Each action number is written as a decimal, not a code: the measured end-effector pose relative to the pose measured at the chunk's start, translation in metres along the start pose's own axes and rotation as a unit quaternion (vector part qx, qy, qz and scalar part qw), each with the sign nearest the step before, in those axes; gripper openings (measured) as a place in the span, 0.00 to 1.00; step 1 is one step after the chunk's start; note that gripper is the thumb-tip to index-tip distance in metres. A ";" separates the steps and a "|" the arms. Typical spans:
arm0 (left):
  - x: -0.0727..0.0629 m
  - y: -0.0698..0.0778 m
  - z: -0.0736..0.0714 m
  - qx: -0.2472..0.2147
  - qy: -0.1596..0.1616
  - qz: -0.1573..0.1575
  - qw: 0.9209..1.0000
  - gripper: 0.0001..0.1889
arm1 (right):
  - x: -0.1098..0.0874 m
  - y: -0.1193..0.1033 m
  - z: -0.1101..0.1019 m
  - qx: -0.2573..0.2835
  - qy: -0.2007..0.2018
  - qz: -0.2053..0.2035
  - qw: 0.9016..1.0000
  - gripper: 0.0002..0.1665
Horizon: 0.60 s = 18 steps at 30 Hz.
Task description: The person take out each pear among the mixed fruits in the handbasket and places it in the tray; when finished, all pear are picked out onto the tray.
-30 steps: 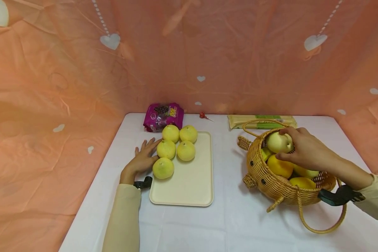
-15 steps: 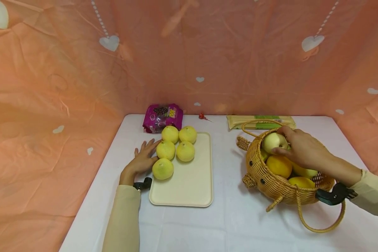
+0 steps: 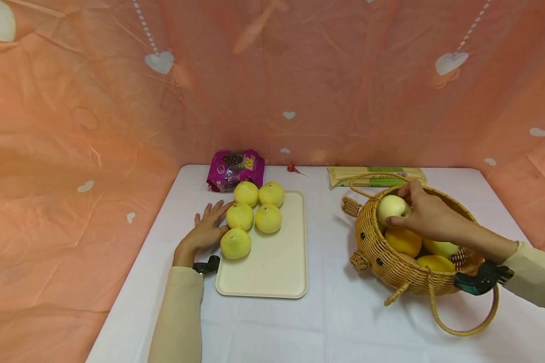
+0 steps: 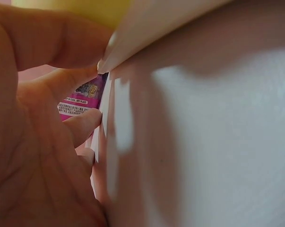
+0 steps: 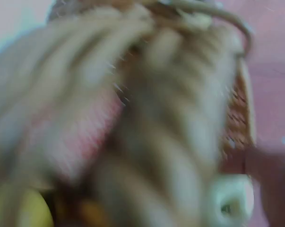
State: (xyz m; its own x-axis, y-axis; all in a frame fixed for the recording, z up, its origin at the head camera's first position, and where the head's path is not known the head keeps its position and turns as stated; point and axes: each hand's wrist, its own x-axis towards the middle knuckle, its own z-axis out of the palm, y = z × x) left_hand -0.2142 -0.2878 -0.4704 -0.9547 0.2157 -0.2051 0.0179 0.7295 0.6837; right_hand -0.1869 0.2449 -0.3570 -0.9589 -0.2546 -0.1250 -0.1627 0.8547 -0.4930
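My right hand (image 3: 431, 216) reaches into a woven basket (image 3: 386, 259) shaped like an animal and grips a pale green apple (image 3: 390, 209) between thumb and fingers, near the basket's back left rim. In the right wrist view the apple (image 5: 229, 201) shows at lower right behind blurred wicker (image 5: 166, 137). My left hand (image 3: 204, 233) lies with spread fingers along the left edge of a cream tray (image 3: 277, 272). Thumb and fingertips are right at the tray's rim in the left wrist view. Several yellow-green citrus fruits (image 3: 268, 218) sit on the tray's left and back parts.
Other fruit, among them an orange-yellow one (image 3: 403, 242) and a lemon-yellow one (image 3: 436, 263), fills the basket. A purple snack bag (image 3: 236, 169), a small red lollipop (image 3: 291, 167) and a long noodle-like packet (image 3: 351, 176) lie along the back. The basket's handle (image 3: 465, 333) hangs forward.
My right hand has moved left with the apple, which now lies closer to the basket's left rim. The left hand and tray have stayed still.
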 end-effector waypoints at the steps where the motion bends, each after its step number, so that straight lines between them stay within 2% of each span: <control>1: 0.000 0.000 0.000 0.000 0.000 -0.002 1.000 0.41 | -0.002 0.000 -0.002 -0.002 -0.003 -0.010 1.000 0.47; 4: 0.001 0.000 0.000 -0.001 -0.002 -0.006 1.000 0.41 | -0.009 -0.001 -0.009 -0.019 -0.004 -0.046 0.999 0.46; 7: 0.001 0.000 0.000 -0.001 -0.001 -0.006 1.000 0.41 | -0.019 0.001 -0.016 0.003 -0.018 -0.057 0.998 0.44; 9: 0.001 0.000 0.000 -0.002 -0.002 -0.006 1.000 0.42 | -0.027 0.007 -0.021 0.054 -0.038 -0.054 0.996 0.44; 11: 0.000 0.000 0.000 -0.002 -0.002 -0.006 1.000 0.42 | -0.035 0.014 -0.024 0.142 -0.069 -0.044 0.986 0.44; 12: 0.001 0.000 0.000 -0.001 -0.002 -0.007 1.000 0.42 | -0.039 0.019 -0.025 0.194 -0.085 -0.042 0.976 0.44; 13: 0.001 0.000 0.000 -0.001 -0.002 -0.008 1.000 0.42 | -0.042 0.024 -0.026 0.247 -0.102 -0.047 0.962 0.44; 15: 0.001 -0.001 0.000 0.002 -0.003 -0.006 1.000 0.41 | -0.049 0.034 -0.026 0.353 -0.141 -0.051 0.923 0.41; 17: 0.001 -0.001 0.000 0.001 -0.002 -0.002 1.000 0.41 | -0.054 0.041 -0.023 0.445 -0.174 -0.062 0.876 0.37; 18: 0.001 -0.001 0.000 0.000 -0.002 0.001 1.000 0.41 | -0.057 0.042 -0.021 0.466 -0.178 -0.072 0.863 0.36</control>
State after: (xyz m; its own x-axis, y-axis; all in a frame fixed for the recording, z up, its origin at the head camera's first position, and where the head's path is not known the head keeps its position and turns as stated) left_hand -0.2153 -0.2888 -0.4710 -0.9533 0.2204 -0.2066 0.0201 0.7288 0.6845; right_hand -0.1440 0.3051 -0.3525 -0.7849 -0.5928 -0.1803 0.1437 0.1089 -0.9836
